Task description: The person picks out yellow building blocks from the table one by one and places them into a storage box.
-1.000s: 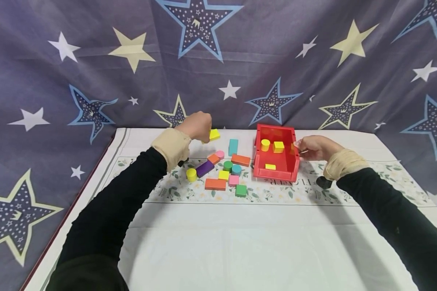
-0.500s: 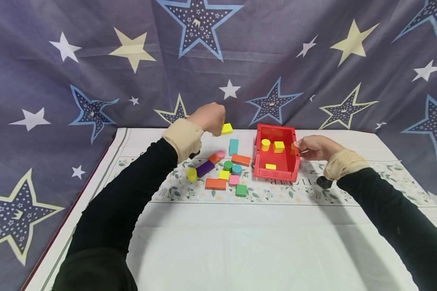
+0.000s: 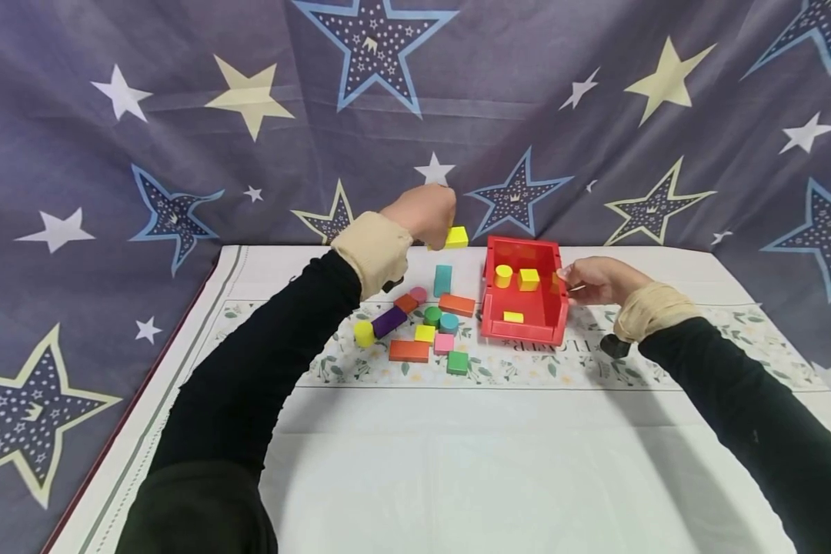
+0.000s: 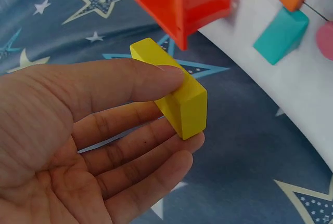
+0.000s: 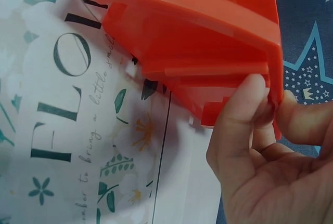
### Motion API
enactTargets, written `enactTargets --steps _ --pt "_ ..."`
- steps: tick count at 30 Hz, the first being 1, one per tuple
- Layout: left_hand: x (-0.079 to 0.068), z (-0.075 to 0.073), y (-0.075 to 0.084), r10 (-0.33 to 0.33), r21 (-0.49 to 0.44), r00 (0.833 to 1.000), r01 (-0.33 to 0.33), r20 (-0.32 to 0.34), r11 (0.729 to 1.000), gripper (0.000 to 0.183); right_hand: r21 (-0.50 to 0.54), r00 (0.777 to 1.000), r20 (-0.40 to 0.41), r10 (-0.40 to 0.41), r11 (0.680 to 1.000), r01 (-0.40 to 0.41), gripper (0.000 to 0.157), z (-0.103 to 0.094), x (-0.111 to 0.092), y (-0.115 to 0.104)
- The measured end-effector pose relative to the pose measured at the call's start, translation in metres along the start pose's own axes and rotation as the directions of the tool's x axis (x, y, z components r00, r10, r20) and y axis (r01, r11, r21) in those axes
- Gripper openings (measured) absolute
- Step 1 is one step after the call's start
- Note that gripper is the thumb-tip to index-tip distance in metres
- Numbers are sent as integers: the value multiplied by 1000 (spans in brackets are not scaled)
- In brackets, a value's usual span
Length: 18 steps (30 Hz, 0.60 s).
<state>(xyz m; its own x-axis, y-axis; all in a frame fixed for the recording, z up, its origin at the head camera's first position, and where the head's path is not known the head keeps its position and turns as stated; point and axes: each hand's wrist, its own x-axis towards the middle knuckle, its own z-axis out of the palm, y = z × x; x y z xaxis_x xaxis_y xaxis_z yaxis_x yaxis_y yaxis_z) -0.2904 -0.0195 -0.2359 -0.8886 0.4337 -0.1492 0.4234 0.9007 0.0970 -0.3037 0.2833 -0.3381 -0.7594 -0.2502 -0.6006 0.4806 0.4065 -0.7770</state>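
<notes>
My left hand [image 3: 425,215] pinches a yellow rectangular block [image 4: 174,91] between thumb and fingers, raised above the far part of the table, just left of the red bin. In the left wrist view the thumb lies along the block's top, the fingers behind it. The red bin [image 3: 524,332] stands at the back right of the blocks, its open top facing me. Inside it are a yellow cylinder [image 3: 503,276], a yellow cube [image 3: 528,279] and a flat yellow block [image 3: 513,316]. My right hand [image 5: 260,146] grips the bin's right side wall between thumb and fingers.
Left of the bin lie loose blocks: a teal block [image 3: 443,280], orange blocks [image 3: 408,351], a purple block [image 3: 389,322], a yellow cylinder [image 3: 363,333], a green block [image 3: 458,363] and several others. A star-printed cloth [image 3: 360,138] hangs along the table's back edge.
My left hand has moved right and slightly up with the yellow block, from the left of the loose blocks to near the bin. The right hand and the bin have stayed put.
</notes>
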Motion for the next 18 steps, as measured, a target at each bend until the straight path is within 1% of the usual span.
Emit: enactTargets --steps 5,8,14,18 --pt "7 -5 12 10 18 1000 -10 7 1000 20 7 1000 -4 6 1000 -5 18 0 0 -1" --pt "11 -7 19 25 29 1000 -26 8 999 20 2 1000 3 4 1000 -4 20 1 0 -1" --pt "15 -12 30 44 40 999 -44 11 998 7 1 999 32 -12 1000 12 28 1 -1 0" --pt "18 -13 38 53 30 999 -54 9 998 9 6 999 35 -17 1000 17 27 1 -2 1"
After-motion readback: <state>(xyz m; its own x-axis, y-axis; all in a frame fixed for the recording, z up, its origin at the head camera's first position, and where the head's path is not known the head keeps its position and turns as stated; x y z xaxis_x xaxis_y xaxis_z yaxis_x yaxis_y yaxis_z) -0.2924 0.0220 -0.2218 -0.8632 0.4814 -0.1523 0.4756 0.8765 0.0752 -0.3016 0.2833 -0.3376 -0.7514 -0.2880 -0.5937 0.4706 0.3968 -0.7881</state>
